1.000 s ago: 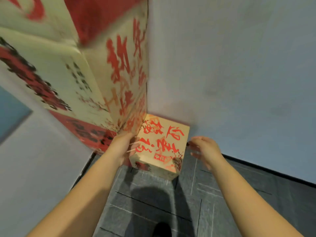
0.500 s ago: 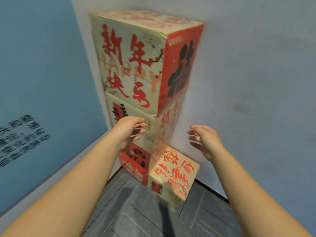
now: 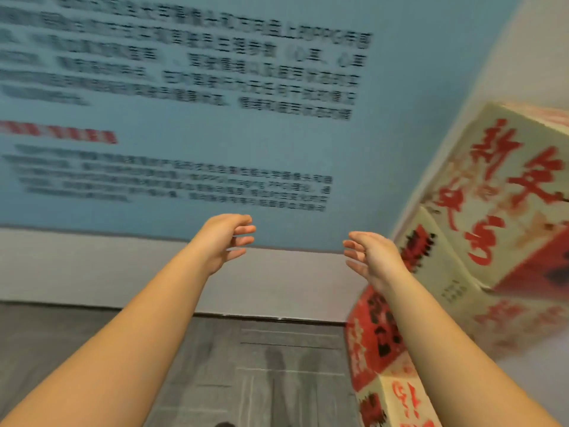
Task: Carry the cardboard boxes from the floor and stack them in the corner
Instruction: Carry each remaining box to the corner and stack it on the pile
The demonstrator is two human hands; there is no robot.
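So, hands are free again and I've turned away from the corner.

Half a second back I was facing the stack head on; now it's slid to the far right, boxes (image 3: 480, 217) piled in the corner with a small box (image 3: 397, 402) on the floor at their foot. Left hand (image 3: 221, 238) and right hand (image 3: 372, 257) hang out front, fingers loosely spread, holding nothing. Blue wall sign (image 3: 184, 118) fills the view, pretty blurred. My guess: that drop is done and I'm off to fetch another.

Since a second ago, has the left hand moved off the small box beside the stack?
Yes. The left hand now hangs open in front of the blue wall, left of the box stack, touching no box.
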